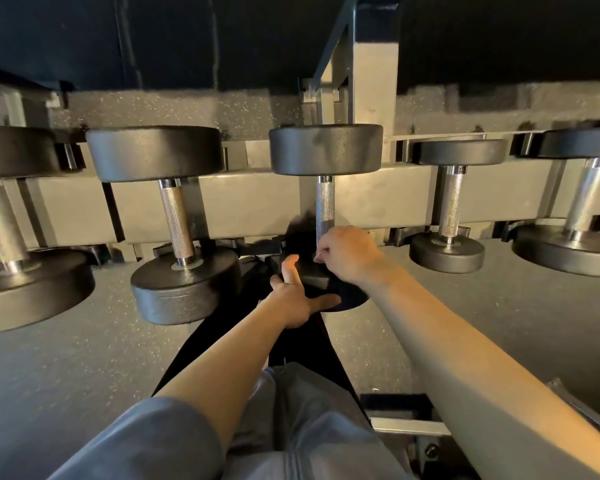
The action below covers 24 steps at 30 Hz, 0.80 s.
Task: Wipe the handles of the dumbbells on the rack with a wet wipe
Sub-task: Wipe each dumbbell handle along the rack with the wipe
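**Operator:** Head view, reading left to right. I count five dumbbells on the rack (243, 199), each lying with its handle running away from me. First dumbbell (11, 216) is cut by the left edge and blurred. Second dumbbell (177, 223) has a knurled handle, bare, nobody touching it.

**Second:** And your two hands?

**Operator:** Both are at the third dumbbell (325, 150), the middle one. My left hand (293, 299) is open against its near weight plate, fingers apart, thumb pointing up, gripping nothing that I can see. My right hand (350, 252) is at the near end of that knurled handle (325, 206), fingers curled together beside it. A thin pale sliver (321, 253) shows under those fingers; I cannot tell whether that is the wet wipe, nor whether the fingers are clamped on the handle itself.

**Second:** Further right?

**Operator:** Fourth dumbbell (451, 202), smaller than the rest, untouched. Fifth dumbbell (582, 199), larger, running off the right edge. So three full ones and two partly cropped.

**Second:** Anything else in frame?

**Operator:** Speckled floor (66, 368) below the rack, two bare forearms, one grey sleeve (146, 441) on the left arm.
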Each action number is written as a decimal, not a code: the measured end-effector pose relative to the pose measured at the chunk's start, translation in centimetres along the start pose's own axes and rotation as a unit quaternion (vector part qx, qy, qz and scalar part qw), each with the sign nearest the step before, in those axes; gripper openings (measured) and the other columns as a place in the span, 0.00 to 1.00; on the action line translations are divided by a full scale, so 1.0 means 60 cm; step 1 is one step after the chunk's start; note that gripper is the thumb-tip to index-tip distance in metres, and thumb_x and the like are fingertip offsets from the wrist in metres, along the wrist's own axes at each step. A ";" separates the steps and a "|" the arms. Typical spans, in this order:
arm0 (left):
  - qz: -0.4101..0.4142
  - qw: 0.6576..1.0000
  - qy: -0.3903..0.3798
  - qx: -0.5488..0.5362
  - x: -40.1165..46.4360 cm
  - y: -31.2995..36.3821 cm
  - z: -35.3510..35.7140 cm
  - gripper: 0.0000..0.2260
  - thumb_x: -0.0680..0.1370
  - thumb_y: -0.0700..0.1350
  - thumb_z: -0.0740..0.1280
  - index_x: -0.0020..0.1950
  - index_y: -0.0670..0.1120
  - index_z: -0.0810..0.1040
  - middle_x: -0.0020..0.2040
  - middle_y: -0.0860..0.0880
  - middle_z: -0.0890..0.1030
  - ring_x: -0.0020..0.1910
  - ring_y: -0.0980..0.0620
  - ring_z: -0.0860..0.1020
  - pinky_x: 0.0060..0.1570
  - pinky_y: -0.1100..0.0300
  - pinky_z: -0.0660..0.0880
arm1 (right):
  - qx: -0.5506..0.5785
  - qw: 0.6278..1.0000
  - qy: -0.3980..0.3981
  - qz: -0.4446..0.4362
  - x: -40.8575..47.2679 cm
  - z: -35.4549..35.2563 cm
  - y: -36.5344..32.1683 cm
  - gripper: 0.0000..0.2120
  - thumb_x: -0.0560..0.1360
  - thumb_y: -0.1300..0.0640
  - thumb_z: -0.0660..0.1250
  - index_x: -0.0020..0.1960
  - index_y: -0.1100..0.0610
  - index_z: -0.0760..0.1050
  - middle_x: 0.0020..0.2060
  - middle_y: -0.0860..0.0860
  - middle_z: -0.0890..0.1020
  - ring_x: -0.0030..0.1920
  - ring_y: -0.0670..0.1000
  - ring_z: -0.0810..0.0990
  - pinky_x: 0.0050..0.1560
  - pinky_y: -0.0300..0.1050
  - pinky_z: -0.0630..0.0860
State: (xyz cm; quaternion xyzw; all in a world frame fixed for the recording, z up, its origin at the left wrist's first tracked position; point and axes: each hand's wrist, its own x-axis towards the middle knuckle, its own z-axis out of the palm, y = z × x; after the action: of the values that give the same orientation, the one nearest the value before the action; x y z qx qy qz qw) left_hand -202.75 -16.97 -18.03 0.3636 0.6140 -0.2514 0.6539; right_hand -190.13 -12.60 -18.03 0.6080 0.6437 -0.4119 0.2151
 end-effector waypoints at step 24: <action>0.012 1.000 0.000 0.021 0.008 -0.006 -0.001 0.48 0.72 0.62 0.70 0.76 0.55 0.37 0.74 0.41 0.55 0.71 0.38 0.64 0.72 0.41 0.59 | 0.038 0.990 -0.031 0.130 0.030 -0.005 0.041 0.12 0.78 0.57 0.63 0.58 0.60 0.77 0.54 0.57 0.79 0.52 0.56 0.77 0.45 0.43 0.71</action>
State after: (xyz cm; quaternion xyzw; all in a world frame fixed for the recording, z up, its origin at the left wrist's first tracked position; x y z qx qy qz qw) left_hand -203.03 -17.09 -18.55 0.3846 0.6041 -0.2565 0.6491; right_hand -188.03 -11.48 -19.95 0.6814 0.5362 -0.4232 0.2630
